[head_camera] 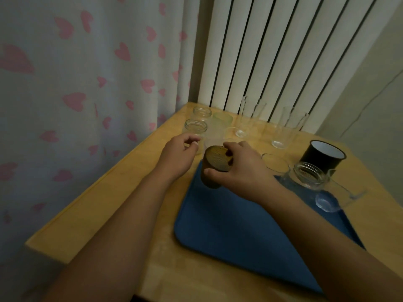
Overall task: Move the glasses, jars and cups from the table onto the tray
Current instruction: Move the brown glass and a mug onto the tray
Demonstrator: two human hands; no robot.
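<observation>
One right hand grips a round, dimpled amber glass.

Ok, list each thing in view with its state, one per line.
Brown cup: gripped by the right hand, at the tray's far corner.
Left hand: fingers loosely curled, holding nothing.
Blue tray: flat on the table.
Lidless jar: upright on the tray.
Black mug: upright on the table.
</observation>
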